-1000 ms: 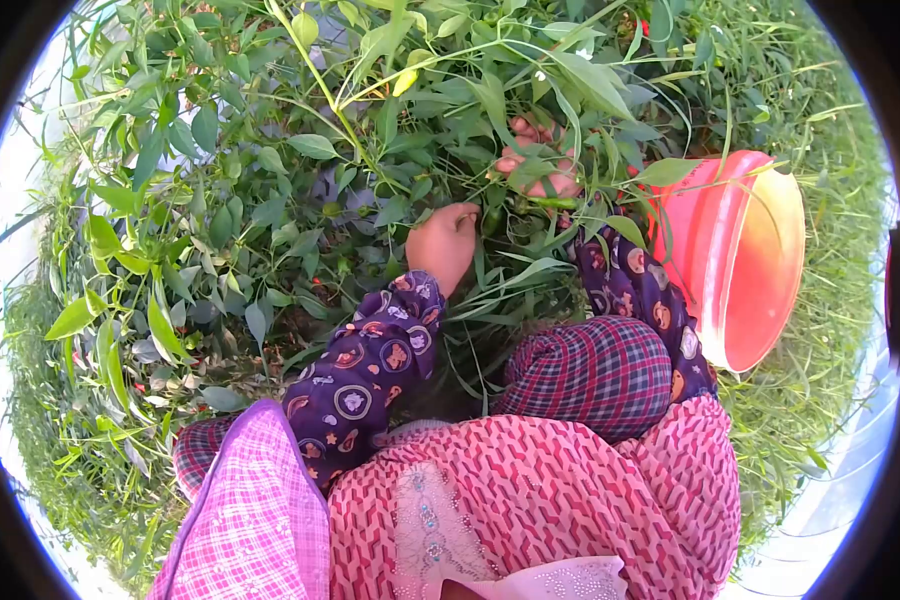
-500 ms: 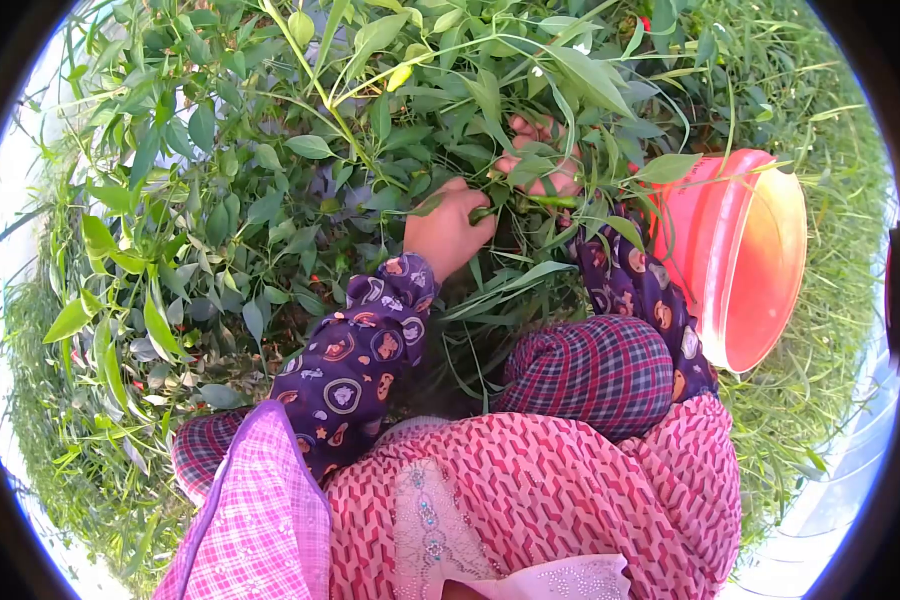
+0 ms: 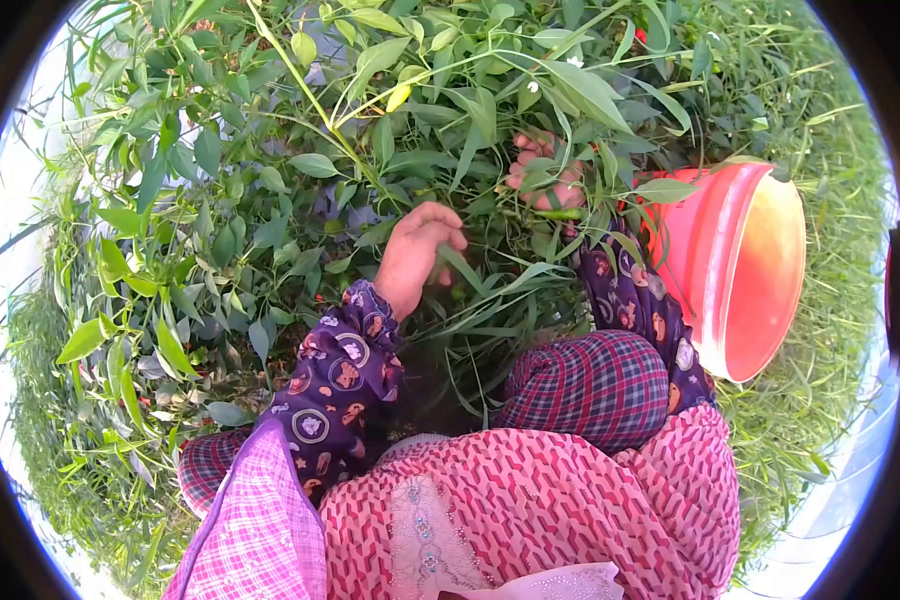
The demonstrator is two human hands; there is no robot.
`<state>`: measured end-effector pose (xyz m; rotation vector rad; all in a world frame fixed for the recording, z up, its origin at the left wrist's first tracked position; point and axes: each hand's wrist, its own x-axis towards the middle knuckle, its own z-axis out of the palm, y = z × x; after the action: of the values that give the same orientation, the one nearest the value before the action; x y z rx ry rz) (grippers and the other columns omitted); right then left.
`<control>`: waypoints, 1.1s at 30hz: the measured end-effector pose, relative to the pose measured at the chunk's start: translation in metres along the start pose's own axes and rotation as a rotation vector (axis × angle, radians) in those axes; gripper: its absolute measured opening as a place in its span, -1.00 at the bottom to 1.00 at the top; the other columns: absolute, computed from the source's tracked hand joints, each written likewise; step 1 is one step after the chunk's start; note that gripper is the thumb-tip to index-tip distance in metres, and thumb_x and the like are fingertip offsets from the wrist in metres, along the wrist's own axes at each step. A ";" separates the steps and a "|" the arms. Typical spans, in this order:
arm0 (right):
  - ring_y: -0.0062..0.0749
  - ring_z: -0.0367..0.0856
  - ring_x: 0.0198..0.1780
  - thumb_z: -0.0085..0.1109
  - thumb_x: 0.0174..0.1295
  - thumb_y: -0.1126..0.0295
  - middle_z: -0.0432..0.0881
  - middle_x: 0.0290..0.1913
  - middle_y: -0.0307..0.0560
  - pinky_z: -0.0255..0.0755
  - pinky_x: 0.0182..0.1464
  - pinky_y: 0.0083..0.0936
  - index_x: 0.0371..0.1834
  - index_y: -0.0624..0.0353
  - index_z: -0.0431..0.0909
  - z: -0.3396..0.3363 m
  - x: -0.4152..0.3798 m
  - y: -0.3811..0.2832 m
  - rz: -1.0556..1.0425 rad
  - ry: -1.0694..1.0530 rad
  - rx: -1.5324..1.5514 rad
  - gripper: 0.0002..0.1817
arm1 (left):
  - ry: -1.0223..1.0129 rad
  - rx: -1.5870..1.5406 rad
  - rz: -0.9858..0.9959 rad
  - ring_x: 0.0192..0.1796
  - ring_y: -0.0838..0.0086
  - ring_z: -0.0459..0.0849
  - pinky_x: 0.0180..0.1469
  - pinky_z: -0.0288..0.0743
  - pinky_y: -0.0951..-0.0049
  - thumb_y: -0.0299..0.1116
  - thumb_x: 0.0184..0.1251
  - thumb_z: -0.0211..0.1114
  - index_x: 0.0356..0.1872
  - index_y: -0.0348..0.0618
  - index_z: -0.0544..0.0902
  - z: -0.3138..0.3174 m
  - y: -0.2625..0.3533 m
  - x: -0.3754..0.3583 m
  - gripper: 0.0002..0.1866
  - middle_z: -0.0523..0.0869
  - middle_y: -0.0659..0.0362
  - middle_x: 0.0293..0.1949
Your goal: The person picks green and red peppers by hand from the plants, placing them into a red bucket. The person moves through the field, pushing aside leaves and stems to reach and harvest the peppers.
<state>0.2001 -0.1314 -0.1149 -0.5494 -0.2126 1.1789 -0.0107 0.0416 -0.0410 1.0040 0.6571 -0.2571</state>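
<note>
My left hand (image 3: 422, 254) is over the pepper plants (image 3: 235, 190), its fingers bent and apart, with nothing seen in them. Leaves touch its fingertips. Further right, my right hand (image 3: 550, 178) is among the leaves, partly hidden by them. Its fingers are curled, and a green pepper (image 3: 562, 213) lies at its lower edge. Whether the hand grips the pepper is unclear. A yellowish pepper (image 3: 398, 97) hangs from a stem above my left hand.
A red bucket (image 3: 722, 265) lies tilted to the right of my right arm, its mouth facing right. Grass (image 3: 840, 250) grows beyond it. My knees in checked cloth (image 3: 590, 388) are below my hands.
My left hand has drawn back from the stems near my right hand, down and to the left, and its fingers have loosened. My right hand has hardly moved.
</note>
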 end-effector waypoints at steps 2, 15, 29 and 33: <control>-0.44 0.27 -0.50 0.19 0.19 -0.08 0.30 -0.55 -0.31 0.37 -0.25 -0.33 0.22 0.38 0.33 -0.026 0.005 0.006 0.020 -0.177 0.118 -0.24 | 0.071 0.093 -0.062 -0.39 0.53 0.62 -0.56 0.40 0.57 -0.42 0.31 0.02 -0.19 -0.18 0.59 -0.009 -0.028 0.008 -0.82 0.64 0.22 -0.36; -0.16 0.60 -0.41 0.10 0.27 0.11 0.63 -0.32 -0.13 0.52 -0.21 -0.09 0.10 0.33 0.47 -0.011 0.002 0.007 0.064 -0.016 0.275 -0.49 | 0.271 1.635 0.611 -0.28 0.24 0.68 -0.31 0.54 0.31 -0.48 -0.04 0.22 -0.42 -0.06 0.63 0.018 -0.032 0.020 -0.88 0.64 0.12 -0.40; -0.44 0.31 -0.54 0.11 0.30 0.12 0.32 -0.66 -0.32 0.30 -0.30 -0.38 -0.11 0.26 0.55 -0.031 -0.005 0.011 0.189 0.357 0.046 -0.62 | -0.144 1.446 0.455 -0.23 0.06 0.65 -0.24 0.50 0.12 -0.32 0.09 0.25 -0.17 -0.02 0.61 -0.010 -0.006 0.015 -0.75 0.69 0.03 -0.33; -0.43 0.37 -0.48 0.32 0.13 0.16 0.37 -0.62 -0.31 0.34 -0.29 -0.36 -0.01 0.32 0.45 -0.016 0.000 0.021 -0.214 0.214 -0.234 -0.49 | -0.095 1.548 0.377 -0.21 -0.01 0.66 -0.19 0.49 0.08 -0.40 0.03 0.17 -0.19 -0.14 0.52 0.009 -0.004 0.014 -0.74 0.68 -0.01 -0.36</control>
<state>0.1897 -0.1302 -0.1390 -0.8325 -0.2216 0.8856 0.0020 0.0330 -0.0491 2.5339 0.0451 -0.4844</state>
